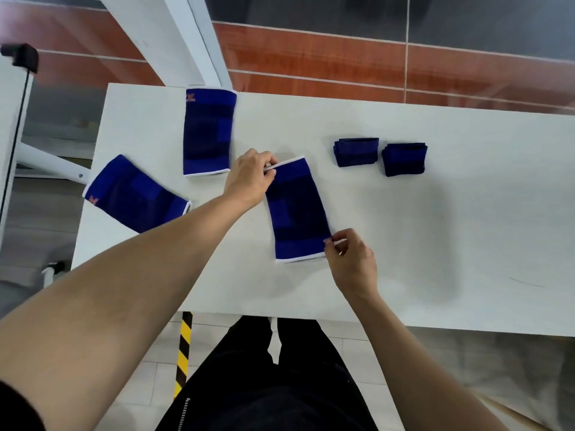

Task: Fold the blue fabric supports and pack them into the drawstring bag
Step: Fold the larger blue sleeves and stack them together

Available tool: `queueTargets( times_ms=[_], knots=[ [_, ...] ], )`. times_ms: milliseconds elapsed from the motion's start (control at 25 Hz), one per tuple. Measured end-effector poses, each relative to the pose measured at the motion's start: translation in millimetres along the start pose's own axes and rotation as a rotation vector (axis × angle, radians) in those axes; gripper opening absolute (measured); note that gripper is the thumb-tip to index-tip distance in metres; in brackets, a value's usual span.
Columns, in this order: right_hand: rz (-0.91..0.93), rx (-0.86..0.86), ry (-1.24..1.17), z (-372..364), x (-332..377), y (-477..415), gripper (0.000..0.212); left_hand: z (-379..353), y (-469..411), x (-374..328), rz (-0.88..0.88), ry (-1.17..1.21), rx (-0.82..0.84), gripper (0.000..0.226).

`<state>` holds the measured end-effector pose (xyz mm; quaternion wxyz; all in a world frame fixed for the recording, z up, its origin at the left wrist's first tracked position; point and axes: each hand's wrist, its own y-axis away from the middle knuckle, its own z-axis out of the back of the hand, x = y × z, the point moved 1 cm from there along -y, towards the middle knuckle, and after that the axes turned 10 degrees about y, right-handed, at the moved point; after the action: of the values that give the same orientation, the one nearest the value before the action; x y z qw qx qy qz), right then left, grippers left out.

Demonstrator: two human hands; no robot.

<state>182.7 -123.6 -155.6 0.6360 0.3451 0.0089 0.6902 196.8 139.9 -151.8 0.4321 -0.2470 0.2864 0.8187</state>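
Observation:
A blue fabric support (pixel 297 209) lies flat and slightly tilted in the middle of the white table (pixel 435 228). My left hand (pixel 250 178) pinches its far left corner at the white hem. My right hand (pixel 350 262) pinches its near right corner by the orange logo. Two more flat supports lie to the left, one at the far edge (pixel 208 132) and one at the left edge (pixel 137 194). Two folded supports (pixel 357 151) (pixel 404 159) sit side by side to the right. No drawstring bag is in view.
The table's near edge runs just above my legs, and its left edge is beside the flat support there. A white frame post (pixel 199 42) rises beyond the far left corner. A black-and-yellow striped post (pixel 184 353) stands under the table edge.

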Motion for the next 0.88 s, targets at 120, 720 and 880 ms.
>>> queueTargets(
  times_ms=[120, 720, 880],
  knots=[
    [-0.003, 0.006, 0.032, -1, -2, -3, 0.008, -6, 2, 4, 0.035, 0.014, -0.004, 0.018],
    [-0.13, 0.011, 0.285, -9, 8, -2, 0.029, -27, 68, 7, -0.26, -0.174, -0.094, 0.046],
    [-0.109, 0.043, 0.291, -17, 12, 4, 0.026, -49, 137, 35, -0.356, -0.301, 0.162, 0.073]
  ],
)
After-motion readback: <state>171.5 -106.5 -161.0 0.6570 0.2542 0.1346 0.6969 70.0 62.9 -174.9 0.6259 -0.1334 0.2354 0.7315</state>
